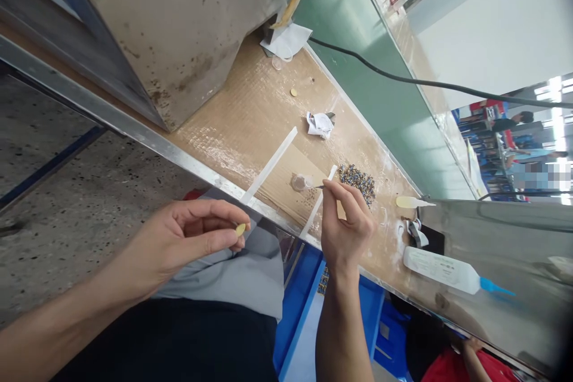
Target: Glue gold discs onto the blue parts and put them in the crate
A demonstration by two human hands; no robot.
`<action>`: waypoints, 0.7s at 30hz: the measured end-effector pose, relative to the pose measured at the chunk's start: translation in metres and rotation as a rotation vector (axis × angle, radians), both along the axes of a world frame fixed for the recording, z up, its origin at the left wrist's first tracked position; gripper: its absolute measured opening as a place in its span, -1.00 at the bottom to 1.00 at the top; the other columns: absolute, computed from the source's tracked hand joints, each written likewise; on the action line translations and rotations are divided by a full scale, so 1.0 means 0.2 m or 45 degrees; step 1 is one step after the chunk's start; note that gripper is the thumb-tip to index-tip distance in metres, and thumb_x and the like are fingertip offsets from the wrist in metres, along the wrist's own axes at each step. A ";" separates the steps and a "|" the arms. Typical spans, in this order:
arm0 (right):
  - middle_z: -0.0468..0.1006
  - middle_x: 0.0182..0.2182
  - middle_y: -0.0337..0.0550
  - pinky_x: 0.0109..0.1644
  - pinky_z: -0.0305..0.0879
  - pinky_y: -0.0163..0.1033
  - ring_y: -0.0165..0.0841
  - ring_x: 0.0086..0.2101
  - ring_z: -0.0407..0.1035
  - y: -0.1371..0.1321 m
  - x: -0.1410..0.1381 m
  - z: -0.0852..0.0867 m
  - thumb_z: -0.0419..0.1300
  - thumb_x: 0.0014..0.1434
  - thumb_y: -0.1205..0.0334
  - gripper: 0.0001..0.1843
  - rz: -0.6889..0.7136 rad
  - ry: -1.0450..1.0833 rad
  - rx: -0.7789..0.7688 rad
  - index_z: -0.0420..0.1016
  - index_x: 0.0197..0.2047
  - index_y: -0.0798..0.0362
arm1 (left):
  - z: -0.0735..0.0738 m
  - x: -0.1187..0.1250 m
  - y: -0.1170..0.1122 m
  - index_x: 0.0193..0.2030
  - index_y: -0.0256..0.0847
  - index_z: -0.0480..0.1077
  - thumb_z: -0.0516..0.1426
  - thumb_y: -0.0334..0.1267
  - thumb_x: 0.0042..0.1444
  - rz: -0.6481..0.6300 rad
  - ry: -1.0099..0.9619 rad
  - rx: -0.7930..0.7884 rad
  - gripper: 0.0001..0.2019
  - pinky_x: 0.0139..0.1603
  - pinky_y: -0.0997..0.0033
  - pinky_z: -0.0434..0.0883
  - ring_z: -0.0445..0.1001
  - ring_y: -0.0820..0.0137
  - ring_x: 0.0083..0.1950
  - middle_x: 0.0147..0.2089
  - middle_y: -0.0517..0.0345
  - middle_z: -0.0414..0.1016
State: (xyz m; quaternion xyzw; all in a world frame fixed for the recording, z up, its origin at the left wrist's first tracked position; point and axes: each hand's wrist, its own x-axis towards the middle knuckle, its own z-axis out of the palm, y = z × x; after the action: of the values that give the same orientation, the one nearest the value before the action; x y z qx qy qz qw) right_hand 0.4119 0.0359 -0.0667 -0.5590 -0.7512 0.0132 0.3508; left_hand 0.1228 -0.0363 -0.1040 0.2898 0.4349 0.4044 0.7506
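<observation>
Between its thumb and fingertips, my left hand [197, 233] pinches a small yellowish disc [240, 229], in front of the bench edge. My right hand [347, 221] is closed over the bench around a thin pointed tool [319, 187], most of it hidden by the fingers. The tool's tip points left at a small transparent cup [299, 182]; whether they touch I cannot tell. This cup stands on a cardboard piece [282, 176] with white tape strips along two sides. Just beyond my right hand lies a heap of small dark blue and gold parts [358, 182].
Crumpled white paper [319, 125] and another yellow disc [293, 92] lie farther back. On the right are a white bottle with a blue nozzle [443, 268] and a smaller yellowish bottle [412, 202]. A large stained metal box [170, 24] stands left. A blue drawer [304, 286] is below.
</observation>
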 end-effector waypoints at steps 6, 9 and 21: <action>0.78 -0.05 -0.14 0.13 0.62 -0.01 -0.20 -0.03 0.70 -0.01 0.03 -0.01 0.31 0.62 0.25 -0.81 -0.036 0.038 0.002 0.81 0.07 -0.09 | -0.01 0.10 0.02 0.01 -0.07 0.83 0.57 -0.19 0.26 0.084 -0.380 -0.202 -0.79 0.07 0.53 0.72 0.79 0.35 -0.09 -0.09 0.09 0.81; 0.79 -0.06 -0.17 0.11 0.62 -0.04 -0.21 -0.04 0.70 -0.07 0.03 0.04 0.39 0.57 0.26 -0.85 -0.080 0.142 0.022 0.82 0.05 -0.13 | 0.00 0.15 0.03 0.03 -0.11 0.82 0.56 -0.24 0.28 0.077 -0.487 -0.234 -0.79 0.11 0.50 0.72 0.79 0.37 -0.07 -0.05 0.07 0.81; 0.78 -0.07 -0.15 -0.02 0.66 -0.16 -0.22 -0.02 0.69 -0.36 -0.13 0.11 0.42 0.48 0.42 -0.76 0.071 0.803 -0.111 0.81 0.05 -0.13 | 0.14 0.36 0.09 -0.02 -0.13 0.81 0.57 -0.27 0.26 0.055 -0.524 -0.126 -0.82 0.07 0.54 0.72 0.79 0.41 -0.10 -0.07 0.13 0.81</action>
State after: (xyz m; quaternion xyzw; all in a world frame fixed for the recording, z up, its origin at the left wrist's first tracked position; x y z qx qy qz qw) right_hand 0.3869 -0.0366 -0.0449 -0.5211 -0.6192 0.2277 0.5414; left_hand 0.1948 -0.0187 -0.0764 0.1546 0.2979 0.4492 0.8280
